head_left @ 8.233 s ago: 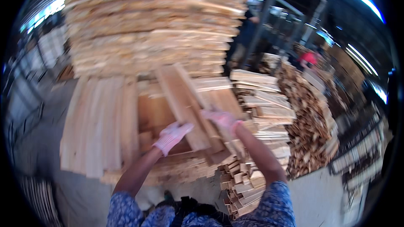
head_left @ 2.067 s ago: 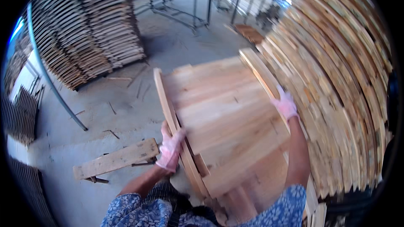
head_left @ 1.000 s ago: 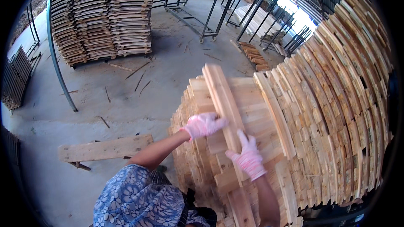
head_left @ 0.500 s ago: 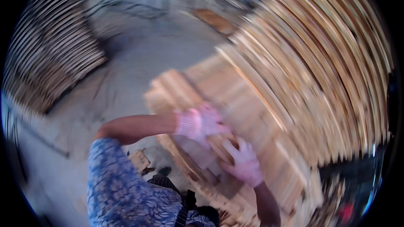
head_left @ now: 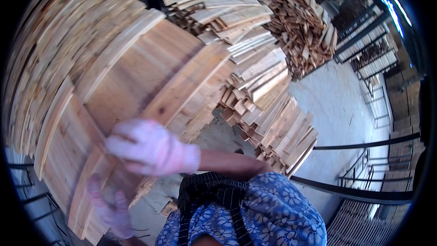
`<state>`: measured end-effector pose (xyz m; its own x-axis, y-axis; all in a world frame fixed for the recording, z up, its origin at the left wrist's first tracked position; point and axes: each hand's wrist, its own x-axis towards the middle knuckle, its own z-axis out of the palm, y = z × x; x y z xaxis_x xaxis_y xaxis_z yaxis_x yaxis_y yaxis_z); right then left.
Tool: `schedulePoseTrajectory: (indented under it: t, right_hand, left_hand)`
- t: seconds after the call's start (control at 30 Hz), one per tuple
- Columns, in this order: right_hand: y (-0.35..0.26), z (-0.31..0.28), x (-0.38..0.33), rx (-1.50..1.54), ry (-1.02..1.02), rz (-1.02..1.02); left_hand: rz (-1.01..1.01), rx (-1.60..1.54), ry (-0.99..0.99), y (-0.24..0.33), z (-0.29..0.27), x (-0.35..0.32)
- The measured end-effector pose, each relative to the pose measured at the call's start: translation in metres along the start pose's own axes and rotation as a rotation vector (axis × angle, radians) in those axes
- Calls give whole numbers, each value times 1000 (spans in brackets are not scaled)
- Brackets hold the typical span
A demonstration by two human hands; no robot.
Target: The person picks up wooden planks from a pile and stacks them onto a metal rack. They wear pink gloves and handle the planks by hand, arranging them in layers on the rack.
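The narrow board (head_left: pixel 82 209) lies on the lower-left part of the board stack (head_left: pixel 129 75), partly covered by the left hand (head_left: pixel 109 207), blurred, thumb and fingers apart. The right hand (head_left: pixel 152 148) hides the board ends beneath it; motion blur leaves its grip impossible to tell. The knotted board (head_left: pixel 189 82) runs from near it toward the loose pile (head_left: pixel 264 82). A floor gap separates stack and pile; open floor (head_left: pixel 339 95) lies beyond. The wood wall (head_left: pixel 54 50), cut off at left, stood rightward half a second ago.
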<state>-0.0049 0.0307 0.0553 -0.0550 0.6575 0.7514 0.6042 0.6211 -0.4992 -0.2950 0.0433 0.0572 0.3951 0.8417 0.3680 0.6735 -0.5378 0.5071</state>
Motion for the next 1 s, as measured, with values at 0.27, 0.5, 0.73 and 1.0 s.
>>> schedulePoseTrajectory:
  t: [0.27, 0.5, 0.73, 1.0]
  right_hand:
    - [110, -156, -398, -152, -14, 1505]
    - [244, -210, -499, 268, 276, 1509]
    - [389, -253, -406, 924, 903, 1621]
    - [454, -251, -311, 887, 1097, 1723]
  left_hand:
    - [237, -353, -922, 183, 347, -30]
    - [-812, -822, -707, 192, 625, 38]
    - [218, 374, -548, 289, 674, 172]
    - [436, 779, -562, 270, 734, 257]
